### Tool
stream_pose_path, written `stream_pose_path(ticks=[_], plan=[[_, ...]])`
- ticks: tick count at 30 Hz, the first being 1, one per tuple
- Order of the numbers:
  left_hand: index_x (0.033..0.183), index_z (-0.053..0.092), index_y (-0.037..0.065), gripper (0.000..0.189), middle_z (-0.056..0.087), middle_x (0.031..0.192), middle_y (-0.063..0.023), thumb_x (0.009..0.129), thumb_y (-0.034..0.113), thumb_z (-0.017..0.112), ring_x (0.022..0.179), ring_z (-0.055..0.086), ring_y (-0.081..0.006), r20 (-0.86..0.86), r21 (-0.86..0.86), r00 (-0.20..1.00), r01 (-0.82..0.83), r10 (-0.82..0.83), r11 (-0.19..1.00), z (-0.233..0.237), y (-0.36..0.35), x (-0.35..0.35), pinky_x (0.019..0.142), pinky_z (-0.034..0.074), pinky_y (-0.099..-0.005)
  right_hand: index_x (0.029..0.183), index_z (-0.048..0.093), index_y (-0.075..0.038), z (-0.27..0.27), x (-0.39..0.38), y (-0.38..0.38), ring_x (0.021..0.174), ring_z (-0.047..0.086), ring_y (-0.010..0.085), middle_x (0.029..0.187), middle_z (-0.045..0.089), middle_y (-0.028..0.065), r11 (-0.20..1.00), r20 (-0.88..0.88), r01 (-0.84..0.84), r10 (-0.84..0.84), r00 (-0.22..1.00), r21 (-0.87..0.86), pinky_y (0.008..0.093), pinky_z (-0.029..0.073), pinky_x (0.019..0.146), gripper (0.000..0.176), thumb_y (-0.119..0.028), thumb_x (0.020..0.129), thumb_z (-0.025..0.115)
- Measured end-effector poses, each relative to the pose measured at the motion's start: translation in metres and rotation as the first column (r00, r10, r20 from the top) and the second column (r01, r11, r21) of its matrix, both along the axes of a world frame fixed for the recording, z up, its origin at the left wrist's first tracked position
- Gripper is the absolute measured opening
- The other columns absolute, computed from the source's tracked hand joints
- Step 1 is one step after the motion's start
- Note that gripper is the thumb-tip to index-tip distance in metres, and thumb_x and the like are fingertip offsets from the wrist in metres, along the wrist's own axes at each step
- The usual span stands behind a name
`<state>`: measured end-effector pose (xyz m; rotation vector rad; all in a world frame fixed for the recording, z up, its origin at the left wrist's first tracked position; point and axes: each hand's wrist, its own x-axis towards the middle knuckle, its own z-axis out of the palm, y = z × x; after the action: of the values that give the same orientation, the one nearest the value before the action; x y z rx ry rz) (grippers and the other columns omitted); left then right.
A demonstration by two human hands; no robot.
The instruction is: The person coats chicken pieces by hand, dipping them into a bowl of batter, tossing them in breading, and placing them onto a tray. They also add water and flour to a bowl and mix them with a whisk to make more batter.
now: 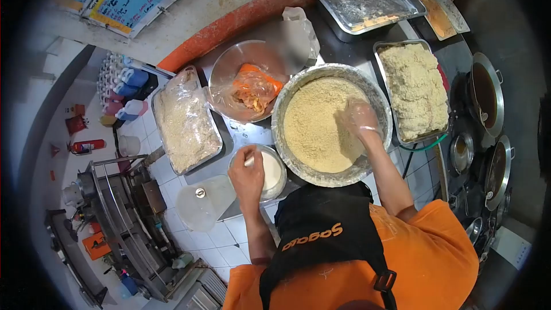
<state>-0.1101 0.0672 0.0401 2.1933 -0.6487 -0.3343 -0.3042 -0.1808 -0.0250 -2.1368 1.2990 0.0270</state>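
My right hand (361, 117), dusted with pale crumbs, rests on the heap of crumbs (321, 120) near the right side of a large round metal basin (280, 135); its fingertips are hidden. My left hand (248, 173) is closed, fingers curled, over the left rim of a bowl of white liquid (274, 175). I cannot tell what, if anything, those fingers hold. A translucent plastic container (198, 204) with a small round metal piece lies just left of that hand. Behind it stands a clear bowl (221, 89) with an orange plastic bag and some food pieces (249, 100).
A tray of crumb-coated food (413, 89) stands right of the basin, and another tray under clear film (186, 123) at left. A metal tray (367, 3) sits at the back. Woks (488, 95) line the right side; a metal rack (123, 212) is lower left.
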Motion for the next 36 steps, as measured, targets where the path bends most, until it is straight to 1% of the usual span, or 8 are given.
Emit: stream_pose_path(ticks=[2,6,12,21,25,31,34,36], plan=[[0.102,0.069,-0.001,0.016,0.072,0.092,-0.0197,0.091,0.009,0.063,0.087,0.072,-0.0311,0.07,-0.072,0.997,-0.012,0.017,0.997,0.004,-0.02,0.012,0.076,0.055,-0.0393,0.105,0.066,0.006,0.011,0.016,0.001,0.095,0.066,0.035,0.103,0.068,0.0246,0.917,-0.261,0.106,-0.002,0.965,0.385,0.0425,0.053,0.084,0.062,-0.052,0.083,0.071],[0.101,0.07,-0.002,0.021,0.07,0.09,-0.0244,0.085,0.002,0.057,0.086,0.069,-0.0409,0.26,0.077,0.953,0.137,-0.152,0.988,-0.025,-0.07,0.079,0.078,0.053,-0.0445,0.115,0.061,0.008,-0.065,0.018,0.009,0.104,0.063,0.03,0.119,0.064,0.0223,0.996,0.014,-0.04,0.039,0.999,0.084,0.0424,0.052,0.089,0.067,-0.052,0.085,0.071],[0.103,0.073,0.004,0.031,0.066,0.071,-0.02,0.074,0.007,0.064,0.07,0.064,-0.0405,0.28,0.409,0.744,0.479,-0.607,0.776,-0.1,-0.123,0.145,0.068,0.051,-0.0465,0.134,0.052,0.002,-0.037,0.004,0.008,0.119,0.057,0.0192,0.126,0.064,0.0133,0.874,0.586,-0.1,-0.231,0.776,0.476,0.0332,0.045,0.102,0.048,-0.031,0.1,0.061],[0.131,0.058,0.005,0.054,0.067,0.087,-0.0224,0.078,0.013,0.068,0.084,0.065,-0.042,0.263,0.457,0.747,0.461,-0.611,0.761,-0.132,-0.116,0.157,0.073,0.05,-0.0487,0.137,0.049,-0.002,0.019,-0.065,-0.042,0.13,0.052,0.0316,0.135,0.056,0.0213,0.545,0.427,0.197,-0.794,0.433,0.815,0.0482,0.043,0.111,0.072,-0.047,0.087,0.072],[0.132,0.056,0.005,0.056,0.067,0.088,-0.0257,0.078,0.016,0.068,0.086,0.065,-0.0439,0.328,0.513,0.716,0.413,-0.617,0.752,-0.118,-0.129,0.142,0.075,0.05,-0.0516,0.14,0.047,-0.003,0.053,-0.128,-0.062,0.125,0.056,0.0296,0.138,0.054,0.0198,0.599,0.576,0.212,-0.8,0.165,0.772,0.0429,0.049,0.105,0.069,-0.044,0.09,0.07],[0.117,0.06,-0.003,0.044,0.067,0.094,-0.0305,0.081,0.021,0.066,0.092,0.065,-0.0455,0.542,0.439,0.665,0.298,-0.514,0.848,-0.15,-0.129,0.155,0.078,0.052,-0.0499,0.13,0.055,0.001,0.012,-0.211,-0.099,0.108,0.064,0.0234,0.124,0.065,0.0161,0.463,0.421,0.7,-0.872,0.249,0.544,0.0356,0.053,0.092,0.058,-0.038,0.091,0.07],[0.114,0.061,-0.008,0.039,0.066,0.095,-0.0321,0.082,0.014,0.061,0.09,0.065,-0.0462,0.344,0.579,0.707,0.358,-0.617,0.733,-0.158,-0.129,0.171,0.082,0.051,-0.0531,0.12,0.062,0.005,0.022,-0.224,-0.104,0.101,0.069,0.0325,0.11,0.071,0.0208,0.676,0.214,0.701,-0.668,0.713,-0.225,0.0401,0.053,0.089,0.06,-0.044,0.088,0.068],[0.101,0.067,-0.006,0.028,0.067,0.094,-0.0327,0.083,0.014,0.059,0.092,0.066,-0.0461,0.226,0.621,0.756,0.375,-0.615,0.689,-0.161,-0.132,0.179,0.082,0.052,-0.0525,0.125,0.059,0.005,0.04,-0.217,-0.097,0.108,0.066,0.0342,0.116,0.068,0.0227,0.678,0.157,0.665,-0.654,0.74,-0.313,0.0407,0.051,0.094,0.062,-0.046,0.09,0.065]])
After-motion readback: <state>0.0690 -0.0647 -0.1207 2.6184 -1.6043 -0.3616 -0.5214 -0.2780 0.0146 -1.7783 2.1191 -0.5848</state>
